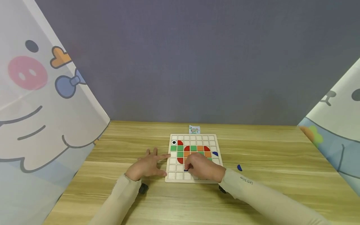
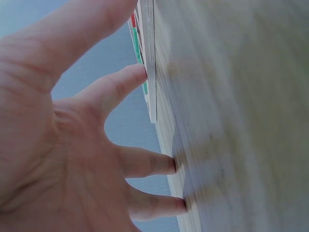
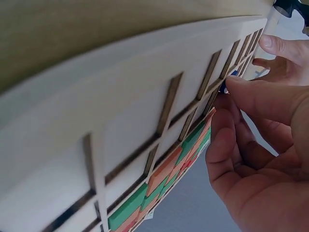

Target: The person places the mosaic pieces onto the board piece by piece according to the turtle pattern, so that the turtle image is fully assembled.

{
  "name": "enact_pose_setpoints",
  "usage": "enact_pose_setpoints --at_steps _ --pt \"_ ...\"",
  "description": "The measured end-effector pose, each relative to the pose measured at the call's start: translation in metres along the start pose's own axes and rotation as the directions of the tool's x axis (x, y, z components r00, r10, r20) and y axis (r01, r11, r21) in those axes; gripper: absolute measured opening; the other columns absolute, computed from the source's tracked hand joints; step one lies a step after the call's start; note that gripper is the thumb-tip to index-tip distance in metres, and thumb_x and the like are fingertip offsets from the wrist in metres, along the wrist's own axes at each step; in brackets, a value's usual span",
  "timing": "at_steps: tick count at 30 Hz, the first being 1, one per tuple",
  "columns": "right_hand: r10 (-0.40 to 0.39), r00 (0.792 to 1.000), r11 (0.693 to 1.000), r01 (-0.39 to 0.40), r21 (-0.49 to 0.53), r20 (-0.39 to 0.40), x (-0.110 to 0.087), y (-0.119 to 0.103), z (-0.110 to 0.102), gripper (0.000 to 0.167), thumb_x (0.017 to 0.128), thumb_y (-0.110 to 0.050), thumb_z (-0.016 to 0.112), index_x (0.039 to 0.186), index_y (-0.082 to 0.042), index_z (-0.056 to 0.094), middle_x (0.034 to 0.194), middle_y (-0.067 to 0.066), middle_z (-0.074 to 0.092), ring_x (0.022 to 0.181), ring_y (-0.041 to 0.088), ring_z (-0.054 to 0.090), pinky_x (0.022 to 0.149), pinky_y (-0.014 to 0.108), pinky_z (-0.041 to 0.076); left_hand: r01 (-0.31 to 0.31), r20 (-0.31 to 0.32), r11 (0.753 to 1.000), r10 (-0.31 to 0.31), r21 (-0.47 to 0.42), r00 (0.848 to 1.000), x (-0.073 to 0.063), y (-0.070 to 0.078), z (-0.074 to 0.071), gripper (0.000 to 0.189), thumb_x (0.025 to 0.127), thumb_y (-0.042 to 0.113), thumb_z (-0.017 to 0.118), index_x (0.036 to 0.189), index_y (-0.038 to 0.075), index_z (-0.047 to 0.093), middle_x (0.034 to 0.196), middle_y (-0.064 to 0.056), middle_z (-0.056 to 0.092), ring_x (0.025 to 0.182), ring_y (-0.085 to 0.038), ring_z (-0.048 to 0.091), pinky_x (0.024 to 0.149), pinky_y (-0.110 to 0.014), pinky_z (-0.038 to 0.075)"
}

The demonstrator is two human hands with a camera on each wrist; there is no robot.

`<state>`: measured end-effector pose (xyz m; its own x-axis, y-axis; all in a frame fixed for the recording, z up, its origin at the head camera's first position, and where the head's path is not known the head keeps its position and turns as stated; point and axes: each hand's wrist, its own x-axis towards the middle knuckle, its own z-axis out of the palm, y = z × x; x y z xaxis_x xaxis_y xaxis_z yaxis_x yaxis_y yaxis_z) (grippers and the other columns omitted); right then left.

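Note:
A pale wooden grid board (image 1: 172, 176) lies on the table, partly filled with green, orange and red tiles. My right hand (image 1: 203, 167) is over its lower middle and pinches a small blue piece (image 1: 186, 170) between thumb and finger. In the right wrist view, that blue piece (image 3: 234, 73) is mostly hidden by the fingertips, at one of the grid cells. My left hand (image 1: 147, 165) has its fingers spread at the board's left side. In the left wrist view its index finger touches the board's side edge (image 2: 150, 58), while two other fingertips rest on the table.
A round white tile with a black dot (image 1: 174, 142) sits in the upper left of the grid. One blue piece (image 1: 215, 153) is at the board's right side, another blue piece (image 1: 239, 167) on the table to the right. Behind the board lies a small printed card (image 1: 194, 129).

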<state>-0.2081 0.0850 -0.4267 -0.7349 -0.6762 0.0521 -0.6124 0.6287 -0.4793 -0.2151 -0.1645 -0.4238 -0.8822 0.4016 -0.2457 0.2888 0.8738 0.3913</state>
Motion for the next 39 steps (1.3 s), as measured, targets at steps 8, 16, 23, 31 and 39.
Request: enact_pose_setpoints --at_steps 8,16,23,31,39 --pt "-0.017 1.0 1.0 0.017 0.005 -0.008 -0.003 0.0 -0.003 0.016 0.084 0.0 0.069 0.079 -0.015 0.073 0.078 -0.012 0.062 0.076 0.003 0.054 0.069 0.021 0.047 -0.004 0.001 1.0 0.004 -0.001 1.0 0.0 0.002 -0.001 0.074 0.073 0.042 0.079 0.14 0.034 0.047 0.148 -0.034 0.017 0.13 -0.059 0.011 0.083 -0.082 0.017" --pt "0.001 1.0 1.0 0.0 0.017 -0.024 -0.011 0.004 -0.011 0.012 0.085 -0.006 0.068 0.083 -0.016 0.072 0.083 -0.012 0.06 0.079 0.006 0.051 0.069 0.024 0.046 -0.004 0.003 1.0 0.004 0.007 1.0 0.0 0.002 -0.001 0.074 0.074 0.043 0.079 0.14 0.034 0.047 0.148 -0.034 0.017 0.13 -0.059 0.011 0.084 -0.082 0.017" --pt "-0.014 0.997 1.0 0.014 -0.003 -0.079 -0.028 0.012 -0.024 0.009 0.083 -0.006 0.071 0.083 -0.014 0.071 0.081 -0.013 0.057 0.077 0.01 0.052 0.066 0.024 0.046 -0.004 0.013 1.0 0.004 0.013 1.0 0.0 -0.001 0.0 0.075 0.074 0.042 0.079 0.141 0.033 0.046 0.148 -0.034 0.016 0.13 -0.06 0.01 0.082 -0.083 0.015" --pt "0.033 0.986 0.999 -0.037 -0.021 -0.162 -0.065 0.026 -0.041 0.009 0.08 -0.004 0.073 0.084 -0.011 0.071 0.084 -0.008 0.059 0.079 0.016 0.054 0.068 0.028 0.047 -0.004 0.003 1.0 0.004 0.0 1.0 -0.001 -0.003 0.001 0.075 0.074 0.042 0.079 0.141 0.033 0.046 0.148 -0.034 0.016 0.13 -0.06 0.009 0.082 -0.083 0.013" --pt "0.089 0.975 0.995 -0.097 -0.027 -0.202 -0.097 0.044 -0.051 0.011 0.079 -0.005 0.075 0.086 -0.014 0.071 0.084 -0.009 0.057 0.083 0.019 0.056 0.069 0.032 0.047 -0.013 -0.001 1.0 0.013 -0.008 1.0 -0.001 -0.004 0.001 0.075 0.073 0.043 0.08 0.14 0.033 0.047 0.148 -0.035 0.016 0.13 -0.06 0.009 0.082 -0.083 0.014"
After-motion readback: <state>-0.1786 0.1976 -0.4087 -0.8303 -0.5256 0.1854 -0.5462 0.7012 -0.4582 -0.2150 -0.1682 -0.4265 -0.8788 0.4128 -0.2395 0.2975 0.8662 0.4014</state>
